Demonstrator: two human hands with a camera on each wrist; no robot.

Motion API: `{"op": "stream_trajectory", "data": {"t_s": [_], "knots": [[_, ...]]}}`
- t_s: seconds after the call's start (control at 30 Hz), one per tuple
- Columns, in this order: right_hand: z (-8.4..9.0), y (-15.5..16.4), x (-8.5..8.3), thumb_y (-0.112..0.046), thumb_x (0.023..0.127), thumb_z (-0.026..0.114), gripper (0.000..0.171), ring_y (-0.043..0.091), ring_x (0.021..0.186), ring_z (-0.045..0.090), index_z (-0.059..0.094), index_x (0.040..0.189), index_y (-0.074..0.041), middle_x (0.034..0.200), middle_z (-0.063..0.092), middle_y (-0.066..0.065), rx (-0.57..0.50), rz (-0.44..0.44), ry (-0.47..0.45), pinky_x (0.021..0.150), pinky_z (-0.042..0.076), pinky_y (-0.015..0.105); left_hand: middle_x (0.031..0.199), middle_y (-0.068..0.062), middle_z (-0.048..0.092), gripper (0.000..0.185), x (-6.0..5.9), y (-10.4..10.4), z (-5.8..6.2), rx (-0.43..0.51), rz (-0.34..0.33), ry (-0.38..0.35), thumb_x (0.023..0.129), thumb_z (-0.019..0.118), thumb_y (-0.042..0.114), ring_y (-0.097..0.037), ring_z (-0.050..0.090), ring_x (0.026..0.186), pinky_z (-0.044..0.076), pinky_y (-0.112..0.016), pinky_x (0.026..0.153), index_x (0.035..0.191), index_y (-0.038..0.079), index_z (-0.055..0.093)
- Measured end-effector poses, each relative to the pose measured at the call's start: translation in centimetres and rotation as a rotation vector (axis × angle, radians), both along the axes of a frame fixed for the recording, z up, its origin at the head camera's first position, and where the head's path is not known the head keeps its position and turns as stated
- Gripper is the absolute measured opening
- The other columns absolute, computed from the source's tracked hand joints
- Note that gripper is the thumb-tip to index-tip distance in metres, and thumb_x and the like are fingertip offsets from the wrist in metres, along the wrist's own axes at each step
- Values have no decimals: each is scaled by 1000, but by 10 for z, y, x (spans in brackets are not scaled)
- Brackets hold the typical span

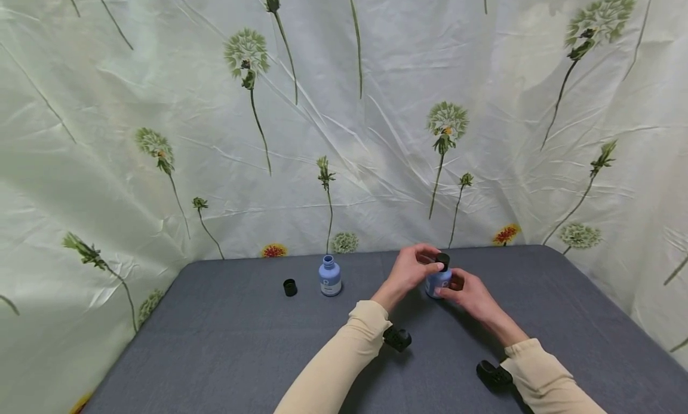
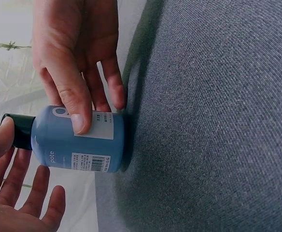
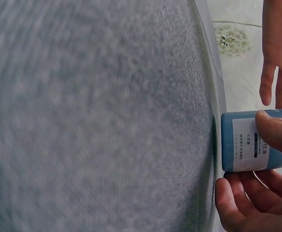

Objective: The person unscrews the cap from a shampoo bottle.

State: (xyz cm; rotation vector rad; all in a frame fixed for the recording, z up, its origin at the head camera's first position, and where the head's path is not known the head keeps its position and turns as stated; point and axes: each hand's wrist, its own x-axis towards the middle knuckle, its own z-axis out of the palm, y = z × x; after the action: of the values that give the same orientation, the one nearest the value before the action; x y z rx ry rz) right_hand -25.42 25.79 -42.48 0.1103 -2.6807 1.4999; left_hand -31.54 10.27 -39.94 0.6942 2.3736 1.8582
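Backdrop: a pale green cloth (image 1: 376, 133) printed with dandelions hangs behind and to both sides of the table.
Surface: a table (image 1: 226, 354) covered in grey fabric.
Capped bottle: a small blue bottle (image 1: 438, 281) stands upright on the table toward its far edge, right of centre; a black cap (image 1: 443, 260) sits on its neck; printed labels show on its side in the left wrist view (image 2: 90, 162).
Left hand: the left hand (image 1: 411, 270) reaches over the bottle from the left, fingers curled at the cap; how firmly they pinch it cannot be told.
Right hand: the right hand (image 1: 470, 291) grips the bottle's body from the right, thumb pressed on the label, fingers curled round the far side (image 3: 249, 198).
Open bottle: a second blue bottle (image 1: 329, 276) stands upright, uncapped, well left of the hands.
Loose cap: a black cap (image 1: 290, 287) lies on the table just left of the open bottle, apart from it.
Sleeves: both forearms wear cream sleeves (image 1: 344, 360), each with a black wrist device (image 1: 398, 337).
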Motion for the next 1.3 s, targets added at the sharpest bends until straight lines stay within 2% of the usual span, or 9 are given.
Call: {"op": "stream_trajectory", "data": {"t_s": [0.4,0.63,0.87,1.3], "knots": [[0,-10,6,-18,92,71,52,36,110,59,51,130,11,121,61,26,0,10,12,83,51,41,96,2,68,20,3,-17,-2,12,-40,26,86,77,9,-7,60,86,50,-25,69,106,9,73],[0,-18,8,-19,91,72,51,37,111,58,52,129,9,120,61,24,3,16,28,81,51,40,98,-3,70,21,3,-27,-4,27,-50,54,86,76,8,-9,62,87,50,-25,72,107,7,73],[0,-26,10,-18,91,72,49,35,109,59,54,127,8,118,62,22,13,18,46,82,50,41,97,-1,70,22,5,-37,-4,30,-54,65,86,76,9,-9,62,88,51,-26,72,107,7,72],[1,-43,15,-18,91,72,50,34,110,58,52,129,8,119,62,21,-6,30,16,83,51,43,97,4,68,22,12,-54,-7,36,-23,22,86,77,12,-9,61,89,50,-27,73,108,11,72]]}}
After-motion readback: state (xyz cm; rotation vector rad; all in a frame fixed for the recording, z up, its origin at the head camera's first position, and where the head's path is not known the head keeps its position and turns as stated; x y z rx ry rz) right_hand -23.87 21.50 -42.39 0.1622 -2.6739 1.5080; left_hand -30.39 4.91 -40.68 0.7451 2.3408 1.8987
